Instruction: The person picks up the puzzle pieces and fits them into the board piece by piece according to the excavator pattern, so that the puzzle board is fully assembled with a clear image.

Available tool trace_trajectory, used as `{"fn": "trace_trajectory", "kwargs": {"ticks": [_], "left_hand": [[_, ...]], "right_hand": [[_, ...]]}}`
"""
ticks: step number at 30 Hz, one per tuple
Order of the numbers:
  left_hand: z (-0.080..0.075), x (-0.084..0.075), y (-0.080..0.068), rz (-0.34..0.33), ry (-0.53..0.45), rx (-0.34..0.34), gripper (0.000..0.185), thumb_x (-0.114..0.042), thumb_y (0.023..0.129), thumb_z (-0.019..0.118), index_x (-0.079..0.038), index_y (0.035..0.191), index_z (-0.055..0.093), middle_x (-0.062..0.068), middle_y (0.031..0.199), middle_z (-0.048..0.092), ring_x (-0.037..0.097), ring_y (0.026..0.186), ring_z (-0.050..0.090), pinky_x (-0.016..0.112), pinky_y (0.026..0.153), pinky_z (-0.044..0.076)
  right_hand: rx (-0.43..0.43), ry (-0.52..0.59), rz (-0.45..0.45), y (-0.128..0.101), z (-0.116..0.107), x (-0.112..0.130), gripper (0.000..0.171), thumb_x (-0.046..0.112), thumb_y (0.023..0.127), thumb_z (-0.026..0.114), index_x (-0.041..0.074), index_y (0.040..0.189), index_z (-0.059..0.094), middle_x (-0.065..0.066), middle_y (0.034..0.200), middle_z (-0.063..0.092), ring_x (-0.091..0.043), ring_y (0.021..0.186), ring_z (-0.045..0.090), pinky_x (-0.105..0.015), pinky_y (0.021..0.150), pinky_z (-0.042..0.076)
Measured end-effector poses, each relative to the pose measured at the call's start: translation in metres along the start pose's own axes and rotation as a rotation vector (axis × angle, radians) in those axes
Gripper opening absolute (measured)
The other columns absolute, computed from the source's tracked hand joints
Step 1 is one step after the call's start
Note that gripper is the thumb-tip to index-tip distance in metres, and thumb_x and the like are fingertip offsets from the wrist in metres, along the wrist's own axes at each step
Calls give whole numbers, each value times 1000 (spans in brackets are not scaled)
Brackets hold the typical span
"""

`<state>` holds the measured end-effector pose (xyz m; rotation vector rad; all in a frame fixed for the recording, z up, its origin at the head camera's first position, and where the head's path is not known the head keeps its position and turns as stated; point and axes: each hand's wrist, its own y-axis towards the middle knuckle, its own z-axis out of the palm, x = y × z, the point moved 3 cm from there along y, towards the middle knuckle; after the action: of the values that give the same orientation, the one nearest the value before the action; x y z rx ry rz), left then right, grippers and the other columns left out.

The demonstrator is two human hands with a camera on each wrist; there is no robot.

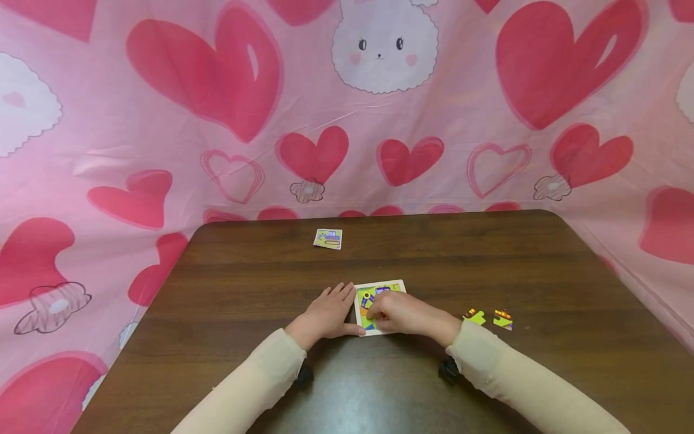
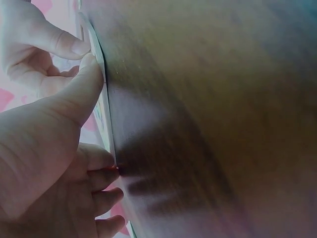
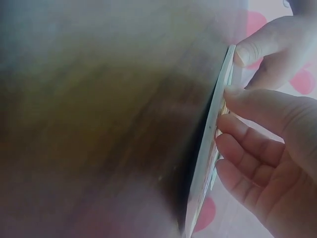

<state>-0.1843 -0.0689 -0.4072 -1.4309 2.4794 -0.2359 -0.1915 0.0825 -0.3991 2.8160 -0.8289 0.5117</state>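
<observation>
A small puzzle board [image 1: 386, 284] with a white rim and colourful pieces lies on the dark wooden table [image 1: 444, 253]. My left hand [image 1: 332, 311] lies flat on the table against the board's left side, its thumb [image 2: 81, 84] touching the board's near edge [image 2: 106, 114]. From the right, my right hand [image 1: 386, 314] reaches over the board and covers much of the picture. Its bent fingertips [image 3: 233, 94] press down on the board's face [image 3: 214, 139]. Whether a piece lies under them is hidden.
Two loose puzzle pieces [image 1: 475, 316] [image 1: 503, 319] lie on the table to the right of my right wrist. A small picture card [image 1: 328, 239] sits near the far edge. Pink heart-print cloth [image 1: 217, 90] hangs behind and around the table.
</observation>
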Motion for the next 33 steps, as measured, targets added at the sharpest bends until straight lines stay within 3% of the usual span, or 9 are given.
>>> {"fn": "trace_trajectory", "kwargs": {"ticks": [9, 18, 25, 33], "left_hand": [[1, 0, 0, 7, 8, -6, 90, -58, 81, 58, -1, 143, 28, 12, 148, 25, 27, 135, 21, 42, 107, 19], [0, 0, 0, -10, 20, 5, 91, -60, 79, 58, -2, 144, 28, 11, 149, 25, 27, 136, 20, 42, 107, 19], [0, -1, 0, -12, 18, 6, 92, -60, 80, 58, -2, 144, 26, 11, 149, 24, 27, 136, 20, 43, 107, 19], [0, -1, -1, -8, 9, -4, 92, -59, 79, 59, -2, 144, 27, 12, 148, 25, 27, 136, 20, 43, 107, 19]], "right_hand": [[3, 18, 3, -3, -1, -1, 11, 6, 78, 68, 8, 89, 72, 7, 80, 61, -7, 73, 49, -22, 69, 43], [-78, 77, 101, -19, -20, -12, 22, 13, 80, 72, 6, 100, 70, 1, 95, 63, -12, 86, 57, -31, 77, 48], [-133, 113, 150, -40, -38, -26, 29, 14, 79, 74, 2, 105, 68, -3, 88, 61, -17, 71, 53, -25, 61, 46], [-209, 140, 232, -70, -54, -40, 32, 15, 78, 75, 3, 107, 66, -2, 93, 62, -17, 84, 58, -37, 72, 51]]}}
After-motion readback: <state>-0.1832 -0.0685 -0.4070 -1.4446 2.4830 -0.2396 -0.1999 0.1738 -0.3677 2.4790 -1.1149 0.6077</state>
